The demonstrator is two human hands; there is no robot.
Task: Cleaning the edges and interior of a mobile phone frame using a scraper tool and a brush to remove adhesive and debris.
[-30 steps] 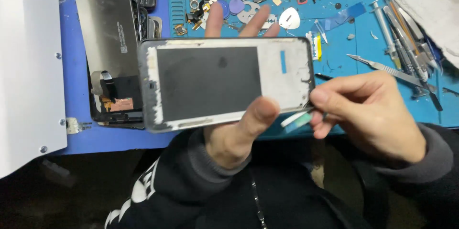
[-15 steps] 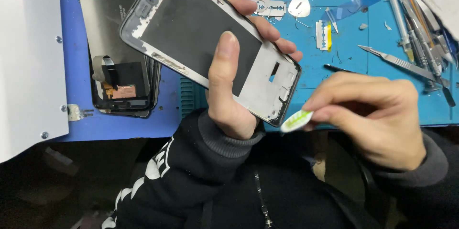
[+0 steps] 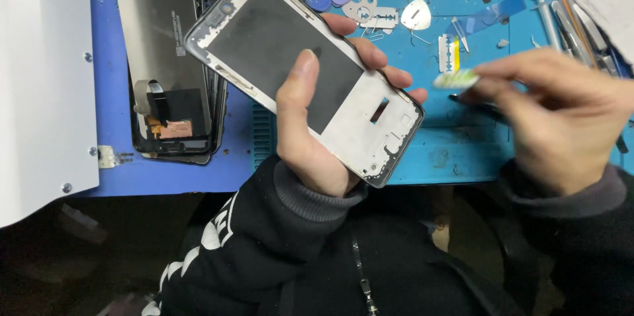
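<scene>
A white panel (image 3: 39,85) fills the left edge and is cut off at the top and left. Just beside it, on the blue mat (image 3: 456,151), lies a dark screen assembly (image 3: 168,65) with its upper end out of view. The mat's near edge runs just under both hands, with dark clothing below it, so the only free mat is a bare patch between the hands.

The left hand (image 3: 317,131) comes up from the bottom, its thumb laid across the face of the phone frame (image 3: 304,71) and its fingers wrapped behind, their tips showing past the right rim; it is clamped on the frame. The frame is tilted, its top toward the upper left, held above the mat.

Along the top lie picks, blades and small metal parts, too crowded to sort out.

The right hand (image 3: 561,118) is blurred, its fingertips pinched together on a small white-and-green strip (image 3: 456,79), held apart from the frame. Tools at the far right are partly hidden behind it.
</scene>
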